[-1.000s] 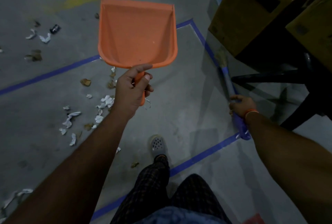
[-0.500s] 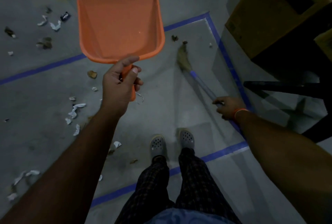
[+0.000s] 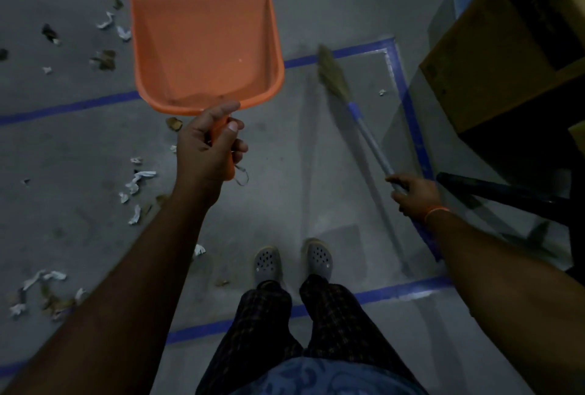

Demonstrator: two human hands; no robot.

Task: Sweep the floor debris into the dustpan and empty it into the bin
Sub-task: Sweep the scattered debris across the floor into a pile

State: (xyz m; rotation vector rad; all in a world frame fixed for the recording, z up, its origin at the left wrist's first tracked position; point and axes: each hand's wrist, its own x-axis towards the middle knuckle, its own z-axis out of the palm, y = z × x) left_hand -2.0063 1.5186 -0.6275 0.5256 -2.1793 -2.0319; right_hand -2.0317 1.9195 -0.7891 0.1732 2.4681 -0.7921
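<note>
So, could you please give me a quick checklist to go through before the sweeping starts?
1. Left hand grips dustpan handle: ok.
2. Right hand holds broom: ok.
3. Dustpan on the floor: not ok, held up.
4. Broom bristles near the paper scraps: not ok, scraps lie to the left.
5. Bin within reach: cannot tell, none in view.
6. Dustpan holds no scraps: ok.

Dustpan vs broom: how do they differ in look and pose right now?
The dustpan is a broad orange plastic scoop; the broom is a thin blue-and-silver stick ending in straw-coloured bristles. The dustpan is held up off the floor by the left hand; the broom slants down with its bristles at the floor, gripped by the right hand. Both are gripped by their handles.
</note>
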